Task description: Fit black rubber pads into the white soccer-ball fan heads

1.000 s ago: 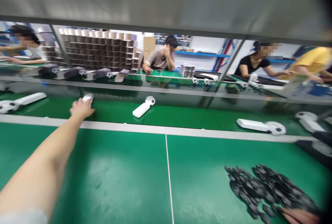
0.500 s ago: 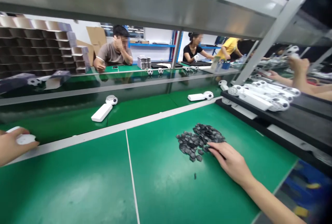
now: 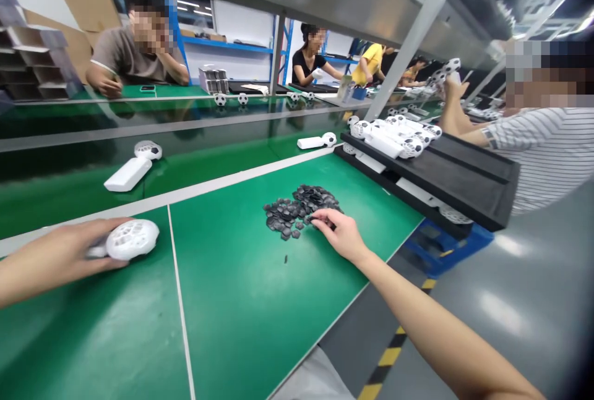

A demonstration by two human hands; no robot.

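Observation:
My left hand (image 3: 78, 245) is wrapped round a white device with a rounded, patterned head (image 3: 133, 239), held above the left part of the green table (image 3: 241, 301). At the right edge of a pile of small black pieces (image 3: 285, 209), the fingers of my right hand (image 3: 341, 233) are pinched together. Something dark shows at its fingertips, probably one of the black pieces. A single small dark piece (image 3: 286, 259) lies apart, nearer to me than the pile.
Beyond a pale rail, a white device (image 3: 130, 172) and another one (image 3: 310, 142) lie on the dark green belt. Black trays (image 3: 477, 177) bearing white devices stand at the right. A person in a striped shirt (image 3: 552, 146) is beyond them; others sit across the line.
The view has turned to the right. My left hand has come over the table with the white device, now more fully in view. My right hand remains at the black pile.

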